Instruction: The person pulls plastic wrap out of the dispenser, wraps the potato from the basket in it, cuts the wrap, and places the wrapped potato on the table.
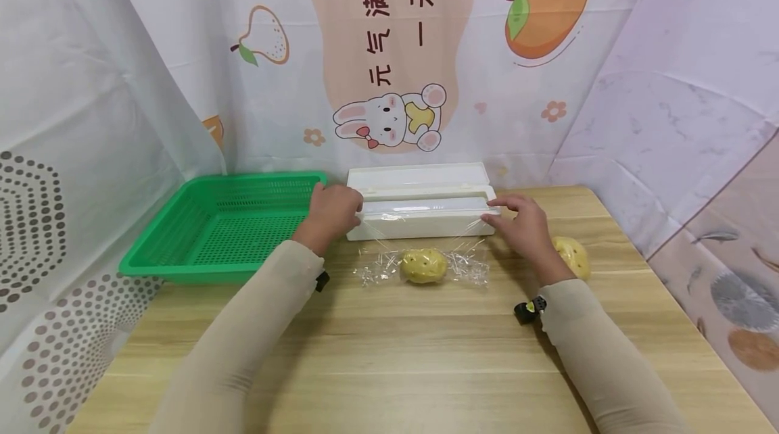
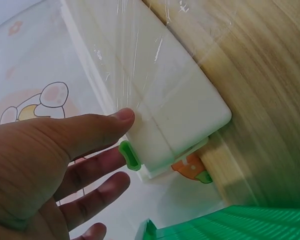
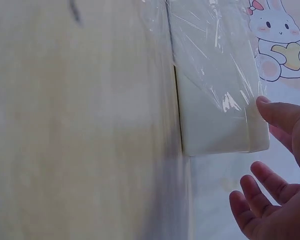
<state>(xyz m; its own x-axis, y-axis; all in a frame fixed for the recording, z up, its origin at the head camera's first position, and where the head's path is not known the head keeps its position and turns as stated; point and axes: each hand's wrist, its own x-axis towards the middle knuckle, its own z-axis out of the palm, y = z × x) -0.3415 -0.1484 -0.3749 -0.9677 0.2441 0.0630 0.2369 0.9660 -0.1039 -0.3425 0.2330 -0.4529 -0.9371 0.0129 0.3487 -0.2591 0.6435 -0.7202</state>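
A long white cling film box (image 1: pixel 420 226) stands at the back of the table, its lid (image 1: pixel 420 174) raised. Clear cling film (image 1: pixel 380 265) stretches from its front rim toward me and drapes over a yellow potato (image 1: pixel 424 266). My left hand (image 1: pixel 333 212) pinches the film at the box's left end, thumb on the front rim; beside the index finger shows a small green piece (image 2: pixel 130 156). At the right end my right hand (image 1: pixel 520 224) pinches the film against the rim with thumb and index finger, the other fingers spread loosely in the right wrist view.
A green slotted basket (image 1: pixel 243 272) lies left of the box, close to my left hand. Another yellow potato (image 1: pixel 572 257) sits by my right wrist, partly hidden. A patterned cloth (image 1: pixel 274 103) hangs directly behind the box, along the back edge of the wooden table (image 1: pixel 414 366).
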